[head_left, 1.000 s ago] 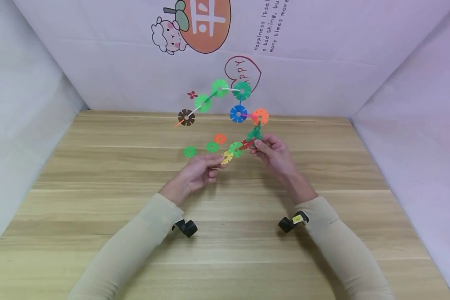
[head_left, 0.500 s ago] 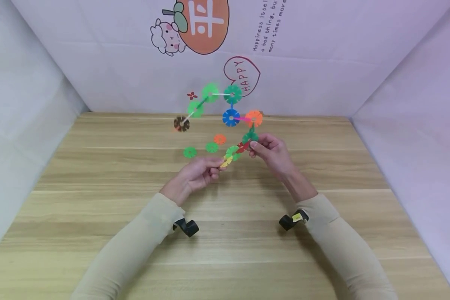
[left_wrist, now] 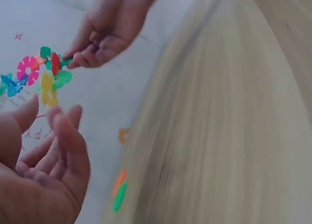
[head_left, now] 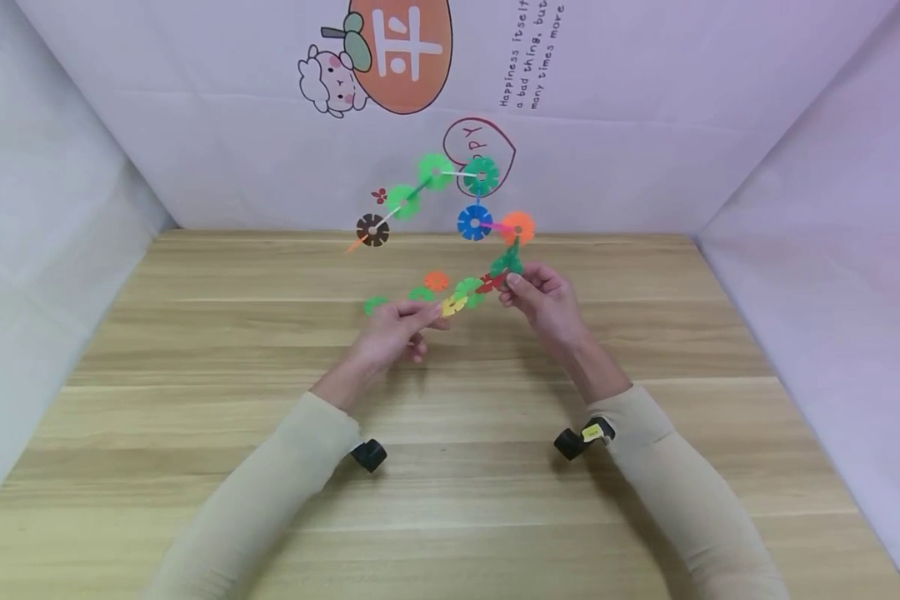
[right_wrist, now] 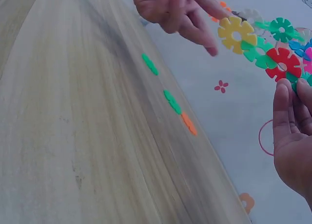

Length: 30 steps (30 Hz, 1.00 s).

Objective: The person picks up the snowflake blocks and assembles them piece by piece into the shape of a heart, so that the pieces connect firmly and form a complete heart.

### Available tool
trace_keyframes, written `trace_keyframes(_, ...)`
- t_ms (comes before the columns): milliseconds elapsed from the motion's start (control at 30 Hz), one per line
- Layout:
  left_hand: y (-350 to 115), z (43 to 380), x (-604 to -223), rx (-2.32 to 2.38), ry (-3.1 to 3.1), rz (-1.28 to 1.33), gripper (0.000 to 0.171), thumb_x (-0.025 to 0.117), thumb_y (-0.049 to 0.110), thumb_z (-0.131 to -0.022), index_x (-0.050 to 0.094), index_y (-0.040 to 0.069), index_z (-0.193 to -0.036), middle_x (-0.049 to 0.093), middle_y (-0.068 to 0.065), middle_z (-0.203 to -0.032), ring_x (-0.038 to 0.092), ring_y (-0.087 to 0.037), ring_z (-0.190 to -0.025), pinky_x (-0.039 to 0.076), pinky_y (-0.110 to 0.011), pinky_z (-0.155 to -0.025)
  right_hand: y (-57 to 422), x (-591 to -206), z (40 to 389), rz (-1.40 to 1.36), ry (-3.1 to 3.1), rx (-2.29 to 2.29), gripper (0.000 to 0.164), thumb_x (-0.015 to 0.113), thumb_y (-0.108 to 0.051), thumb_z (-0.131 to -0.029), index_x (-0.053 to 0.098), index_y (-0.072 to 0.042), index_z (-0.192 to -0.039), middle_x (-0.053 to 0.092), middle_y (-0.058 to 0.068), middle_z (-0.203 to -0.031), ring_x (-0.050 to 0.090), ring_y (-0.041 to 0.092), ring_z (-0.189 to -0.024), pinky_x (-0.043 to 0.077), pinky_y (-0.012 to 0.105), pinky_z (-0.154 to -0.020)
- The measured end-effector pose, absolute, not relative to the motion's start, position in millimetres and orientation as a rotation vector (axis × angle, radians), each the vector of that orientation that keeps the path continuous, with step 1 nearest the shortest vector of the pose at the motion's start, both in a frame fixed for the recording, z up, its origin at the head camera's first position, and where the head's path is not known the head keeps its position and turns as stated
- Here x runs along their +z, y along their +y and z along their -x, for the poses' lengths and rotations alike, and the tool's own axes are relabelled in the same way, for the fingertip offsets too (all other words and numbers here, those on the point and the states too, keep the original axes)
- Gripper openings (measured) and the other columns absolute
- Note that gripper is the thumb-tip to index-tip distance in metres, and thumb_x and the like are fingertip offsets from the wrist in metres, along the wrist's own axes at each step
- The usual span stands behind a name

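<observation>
A long, bent chain of slotted plastic snowflake discs hangs in the air above the table. My right hand (head_left: pixel 551 308) pinches a dark green disc (head_left: pixel 506 265) in it, between thumb and fingers. Joined beside that are a red disc (right_wrist: pixel 283 64), a light green disc (right_wrist: pixel 258 51) and, at this end, a yellow disc (right_wrist: pixel 236 34). My left hand (head_left: pixel 392 333) is at the yellow disc's edge, thumb and index finger apart in the left wrist view. The chain's upper part runs through an orange disc (head_left: pixel 518 228) and a blue disc (head_left: pixel 475 223) to a brown disc (head_left: pixel 372 231).
On the wooden table (head_left: pixel 450 500), behind the left hand, lie an orange disc (head_left: pixel 437 281) and two green discs, one (right_wrist: pixel 172 102) near the orange one, the other (right_wrist: pixel 150 64) farther off. A printed white cloth (head_left: pixel 645 150) stands along the back edge.
The chain dips toward the lower left, then rises back up. My left hand's fingers have loosened at the yellow disc, and the hand now partly covers a green disc on the table.
</observation>
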State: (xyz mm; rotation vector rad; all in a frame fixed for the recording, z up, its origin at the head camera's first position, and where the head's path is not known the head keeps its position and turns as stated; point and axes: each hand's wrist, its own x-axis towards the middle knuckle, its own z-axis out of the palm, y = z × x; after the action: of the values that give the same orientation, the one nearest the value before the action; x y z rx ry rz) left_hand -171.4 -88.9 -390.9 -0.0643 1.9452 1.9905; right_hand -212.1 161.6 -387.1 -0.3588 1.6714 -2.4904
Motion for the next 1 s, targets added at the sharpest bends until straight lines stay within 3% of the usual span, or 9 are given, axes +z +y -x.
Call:
trace_keyframes(133, -109, 166, -388, 1.501, 2.55, -0.198, 0.035, 0.073, 0.028, -0.095, 0.069, 0.011, -0.125, 0.072, -0.009, -0.114, 0.063, -0.023, -0.07, 0.052, -0.033, -0.056, 167, -388, 214, 0.293, 1.608, -2.548, 0.009, 0.058, 0.001, -0.1, 0.066, -0.003, -0.097, 0.072, 0.008, -0.088, 0.066, 0.016, -0.073, 0.057, 0.025, -0.075)
trace_keyframes(233, -127, 168, -386, 1.001, 2.908, -0.321, 0.035, 0.073, 0.024, -0.094, 0.07, 0.008, -0.125, 0.069, -0.01, -0.12, 0.068, -0.03, -0.094, 0.056, -0.045, -0.076, 171, -389, 216, 0.272, 1.612, -2.554, 0.01, 0.058, 0.001, -0.1, 0.065, -0.004, -0.098, 0.072, 0.008, -0.088, 0.067, 0.015, -0.074, 0.057, 0.024, -0.074)
trace_keyframes(333, -144, 178, -387, 0.7, 3.043, -0.351, 0.034, 0.074, 0.021, -0.093, 0.07, 0.002, -0.12, 0.069, -0.016, -0.121, 0.063, -0.035, -0.111, 0.051, -0.052, -0.091, 174, -388, 218, 0.253, 1.593, -2.563, 0.007, 0.058, 0.001, -0.1, 0.065, -0.001, -0.099, 0.072, 0.009, -0.089, 0.067, 0.016, -0.075, 0.057, 0.024, -0.075)
trace_keyframes(433, -156, 190, -389, 0.596, 3.059, -0.326, 0.036, 0.074, 0.02, -0.092, 0.069, -0.003, -0.12, 0.068, -0.02, -0.119, 0.063, -0.038, -0.11, 0.05, -0.056, -0.091, 175, -387, 219, 0.23, 1.596, -2.561, 0.004, 0.059, 0.001, -0.099, 0.063, 0.002, -0.1, 0.072, 0.01, -0.09, 0.067, 0.016, -0.075, 0.057, 0.024, -0.075)
trace_keyframes(600, -164, 206, -395, 0.557, 2.988, -0.297, 0.051, 0.075, 0.03, -0.093, 0.062, 0.0, -0.131, 0.068, -0.018, -0.119, 0.063, -0.035, -0.109, 0.05, -0.055, -0.091, 176, -387, 219, 0.207, 1.605, -2.546, 0.004, 0.059, 0.0, -0.1, 0.064, 0.0, -0.099, 0.072, 0.009, -0.09, 0.067, 0.016, -0.075, 0.057, 0.025, -0.076)
trace_keyframes(667, -165, 210, -398, 0.559, 2.961, -0.307, 0.045, 0.074, 0.033, -0.093, 0.066, 0.001, -0.125, 0.067, -0.016, -0.109, 0.062, -0.032, -0.1, 0.051, -0.05, -0.084, 177, -388, 219, 0.21, 1.605, -2.542, 0.005, 0.059, 0.0, -0.1, 0.064, -0.001, -0.099, 0.072, 0.009, -0.09, 0.067, 0.016, -0.076, 0.057, 0.025, -0.076)
trace_keyframes(800, -165, 212, -404, 0.53, 2.948, -0.307, 0.041, 0.073, 0.031, -0.094, 0.068, 0.003, -0.123, 0.062, -0.015, -0.108, 0.057, -0.03, -0.095, 0.05, -0.048, -0.081, 176, -389, 219, 0.229, 1.604, -2.542, 0.005, 0.059, 0.001, -0.1, 0.064, -0.001, -0.099, 0.072, 0.009, -0.09, 0.067, 0.016, -0.075, 0.057, 0.024, -0.076)
trace_keyframes(900, -163, 212, -405, 0.542, 2.942, -0.271, 0.045, 0.073, 0.028, -0.094, 0.064, 0.001, -0.129, 0.06, -0.018, -0.118, 0.058, -0.032, -0.103, 0.049, -0.052, -0.09, 176, -390, 220, 0.236, 1.599, -2.55, 0.006, 0.058, 0.002, -0.1, 0.064, -0.001, -0.099, 0.072, 0.009, -0.089, 0.067, 0.016, -0.075, 0.057, 0.024, -0.075)
trace_keyframes(1000, -161, 212, -403, 0.584, 2.934, -0.236, 0.044, 0.075, 0.025, -0.093, 0.064, -0.001, -0.126, 0.059, -0.017, -0.115, 0.058, -0.032, -0.102, 0.049, -0.052, -0.091, 176, -390, 220, 0.226, 1.596, -2.558, 0.007, 0.058, 0.002, -0.1, 0.064, -0.001, -0.098, 0.072, 0.009, -0.089, 0.067, 0.016, -0.074, 0.057, 0.024, -0.074)
